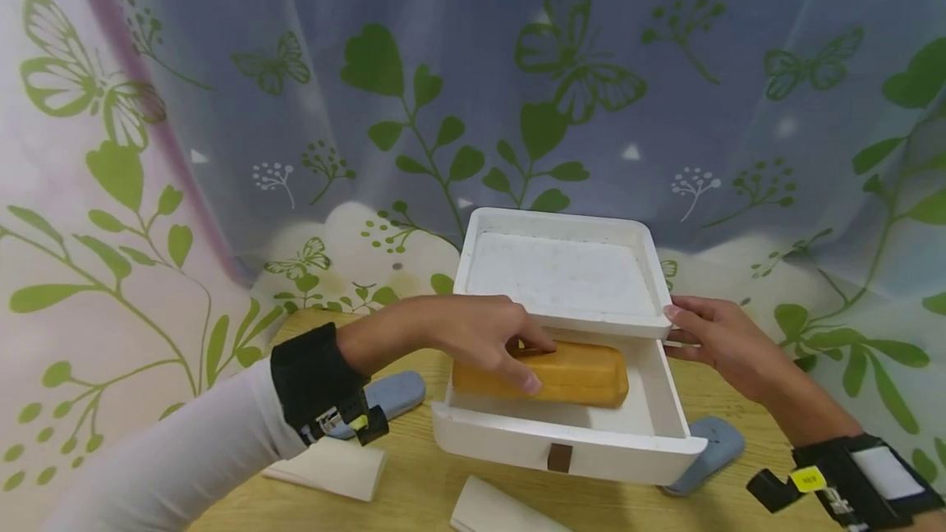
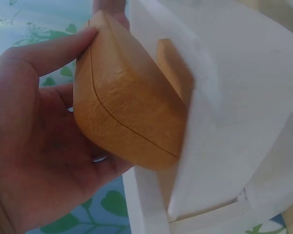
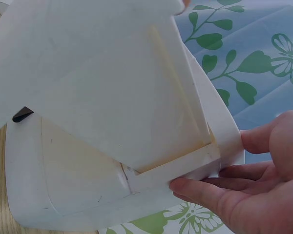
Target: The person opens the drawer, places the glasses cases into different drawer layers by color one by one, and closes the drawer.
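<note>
A white drawer box [image 1: 562,269] with a tray-like top stands on the table, its drawer [image 1: 658,401] pulled out towards me. In the drawer is an orange-brown hard case [image 1: 584,376] with rounded edges and a thin seam, probably a glasses case. My left hand [image 1: 480,335] grips this case from above, thumb on the near side and fingers on the far side. The left wrist view shows the case [image 2: 122,97] between thumb and fingers, beside the white drawer wall. My right hand [image 1: 727,343] holds the box's right side, thumb at the top rim and fingers lower down.
Blue rounded oblong objects lie on the wooden table [image 1: 414,491], one left [image 1: 399,392] of the drawer and one right [image 1: 713,454]. Two cream folded pieces, one at front left [image 1: 332,466] and one at front centre [image 1: 502,507], lie nearby. A patterned curtain [image 1: 458,105] hangs behind the box.
</note>
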Demonstrator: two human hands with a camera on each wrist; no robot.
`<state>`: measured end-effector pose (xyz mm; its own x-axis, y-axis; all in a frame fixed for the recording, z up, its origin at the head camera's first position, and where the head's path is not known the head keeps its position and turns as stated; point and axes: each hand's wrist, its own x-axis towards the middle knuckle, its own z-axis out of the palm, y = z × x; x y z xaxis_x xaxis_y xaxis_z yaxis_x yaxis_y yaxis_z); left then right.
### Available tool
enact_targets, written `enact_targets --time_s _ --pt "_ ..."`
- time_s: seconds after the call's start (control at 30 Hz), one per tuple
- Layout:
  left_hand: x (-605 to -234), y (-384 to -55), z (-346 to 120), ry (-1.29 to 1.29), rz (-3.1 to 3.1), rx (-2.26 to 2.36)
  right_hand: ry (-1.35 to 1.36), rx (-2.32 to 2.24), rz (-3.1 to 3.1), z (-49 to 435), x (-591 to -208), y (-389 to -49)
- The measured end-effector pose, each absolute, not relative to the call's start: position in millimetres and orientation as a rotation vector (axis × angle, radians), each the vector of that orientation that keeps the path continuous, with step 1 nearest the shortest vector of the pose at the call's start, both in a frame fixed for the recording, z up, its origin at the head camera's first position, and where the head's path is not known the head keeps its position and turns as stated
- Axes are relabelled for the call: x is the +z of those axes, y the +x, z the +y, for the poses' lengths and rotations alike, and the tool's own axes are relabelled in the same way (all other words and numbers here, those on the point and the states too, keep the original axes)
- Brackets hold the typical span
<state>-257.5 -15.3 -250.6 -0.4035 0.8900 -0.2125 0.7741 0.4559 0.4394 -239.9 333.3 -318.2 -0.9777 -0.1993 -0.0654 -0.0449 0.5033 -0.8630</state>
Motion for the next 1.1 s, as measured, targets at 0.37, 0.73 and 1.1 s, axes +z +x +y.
enact_targets --time_s 0.37,0.73,1.1 --pt "-266.1 -253.4 -11.4 1.386 2.297 0.317 -0.246 -1.479 2.586 329.4 -314.7 -240.0" --pt "-269.3 -250.3 -0.5 1.416 2.394 0.153 -0.231 -1.458 2.592 331.4 -315.6 -239.3" --pt "-274.0 -244.6 12.8 1.54 2.525 -0.061 -0.215 -1.467 2.577 333.5 -317.1 -238.5"
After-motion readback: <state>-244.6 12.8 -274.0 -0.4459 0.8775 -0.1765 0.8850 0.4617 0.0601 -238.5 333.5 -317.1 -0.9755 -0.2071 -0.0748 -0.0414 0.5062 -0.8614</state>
